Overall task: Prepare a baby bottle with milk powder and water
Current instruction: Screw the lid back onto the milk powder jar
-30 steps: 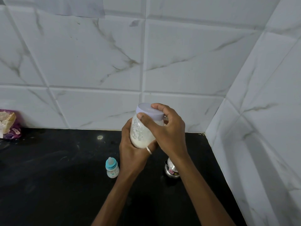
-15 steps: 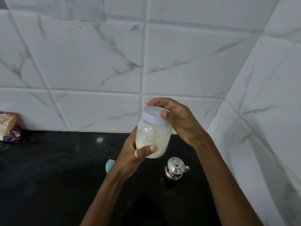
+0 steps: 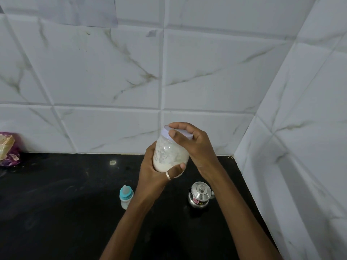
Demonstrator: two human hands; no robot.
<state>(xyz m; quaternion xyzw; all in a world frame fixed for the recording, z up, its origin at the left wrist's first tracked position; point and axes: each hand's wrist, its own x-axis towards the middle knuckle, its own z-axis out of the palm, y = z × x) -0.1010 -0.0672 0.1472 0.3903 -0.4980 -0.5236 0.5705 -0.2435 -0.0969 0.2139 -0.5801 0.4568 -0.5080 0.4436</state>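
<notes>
A clear jar of white milk powder [image 3: 169, 156] with a pale lilac lid [image 3: 165, 131] is held tilted above the black counter. My left hand [image 3: 152, 177] wraps the jar's lower body from behind, a ring on one finger. My right hand [image 3: 193, 145] grips the lid from the right, thumb across its front. A small baby bottle [image 3: 126, 196] with a teal collar and teat stands on the counter below the left hand. A small steel lidded pot [image 3: 200, 194] stands to its right.
The black counter [image 3: 56, 203] ends at white marble-look tiled walls behind and on the right [image 3: 281, 147], forming a corner. A purple snack packet [image 3: 8, 149] leans against the back wall at the far left.
My right hand has closed back over the lid after its fingers were spread beside it. The jar sits a little lower and the baby bottle shows fully again.
</notes>
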